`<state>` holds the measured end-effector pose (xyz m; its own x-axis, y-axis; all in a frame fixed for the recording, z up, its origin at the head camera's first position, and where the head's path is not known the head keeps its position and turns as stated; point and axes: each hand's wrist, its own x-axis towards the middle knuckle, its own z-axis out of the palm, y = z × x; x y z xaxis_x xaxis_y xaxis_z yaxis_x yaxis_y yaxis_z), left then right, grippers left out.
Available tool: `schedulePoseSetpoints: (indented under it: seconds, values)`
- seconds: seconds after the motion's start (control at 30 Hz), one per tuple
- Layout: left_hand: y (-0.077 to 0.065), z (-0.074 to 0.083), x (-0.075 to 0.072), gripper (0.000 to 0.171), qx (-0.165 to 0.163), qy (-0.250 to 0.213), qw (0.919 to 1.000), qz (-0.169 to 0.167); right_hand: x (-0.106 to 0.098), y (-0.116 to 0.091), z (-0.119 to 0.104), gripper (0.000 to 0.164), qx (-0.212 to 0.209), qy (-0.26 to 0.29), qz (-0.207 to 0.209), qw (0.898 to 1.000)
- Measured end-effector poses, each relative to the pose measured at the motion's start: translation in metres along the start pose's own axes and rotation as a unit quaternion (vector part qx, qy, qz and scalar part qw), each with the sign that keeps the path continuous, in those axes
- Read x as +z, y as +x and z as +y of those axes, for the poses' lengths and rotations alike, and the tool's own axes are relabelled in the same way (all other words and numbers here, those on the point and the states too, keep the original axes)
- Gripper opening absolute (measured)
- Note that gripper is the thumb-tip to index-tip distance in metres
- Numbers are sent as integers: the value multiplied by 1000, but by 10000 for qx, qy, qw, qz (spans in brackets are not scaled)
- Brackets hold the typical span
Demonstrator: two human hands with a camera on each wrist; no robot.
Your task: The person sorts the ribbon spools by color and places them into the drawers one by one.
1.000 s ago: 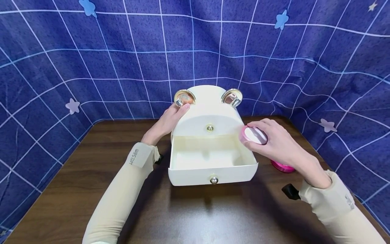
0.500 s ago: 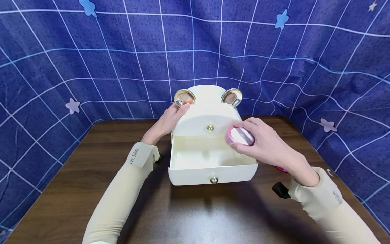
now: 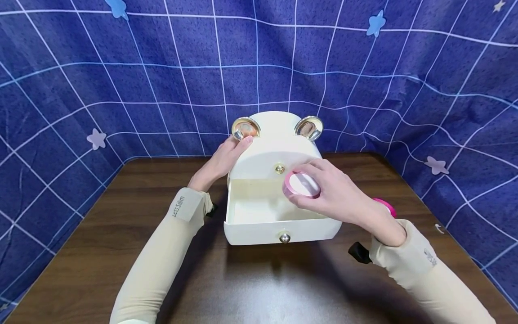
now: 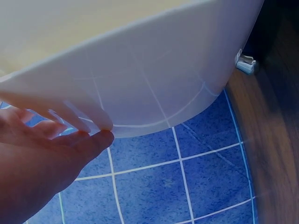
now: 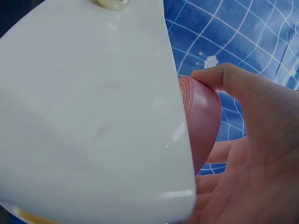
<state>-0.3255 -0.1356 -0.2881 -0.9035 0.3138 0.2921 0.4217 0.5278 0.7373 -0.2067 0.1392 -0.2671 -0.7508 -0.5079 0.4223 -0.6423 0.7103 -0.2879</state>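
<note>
A white drawer box (image 3: 275,148) with gold-rimmed ears stands on the table, its lower drawer (image 3: 259,229) pulled out. My left hand (image 3: 222,157) rests on the box's left side, thumb by the ear. In the left wrist view, the fingertips (image 4: 105,136) touch the glossy white wall (image 4: 149,79). My right hand (image 3: 332,186) holds a pink roll of ribbon (image 3: 302,185) over the right part of the drawer, thumb and fingers around its rim. The right wrist view shows the wound layers of the ribbon roll (image 5: 203,121), partly hidden behind the white panel (image 5: 93,116).
A magenta round object (image 3: 386,206) lies on the wooden table (image 3: 170,270) at the right, partly hidden by my right wrist. A blue cloth (image 3: 259,54) with a white grid and stars hangs behind and beside the table.
My right hand has carried the ribbon roll leftward from the drawer's right edge to over its inside. The left hand has stayed on the box.
</note>
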Motion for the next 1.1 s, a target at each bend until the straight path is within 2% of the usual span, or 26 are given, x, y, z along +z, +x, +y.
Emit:
schedulePoseSetpoints:
  seconds: [0.47,1.1]
  values:
    - [0,0,1,60,-114,6,9999,-38,21,6,-10,53,-61,-183,-234,9995]
    - [0,-2,1,59,-152,-129,9998,-11,35,11,-10,58,-229,-296,-350,9987]
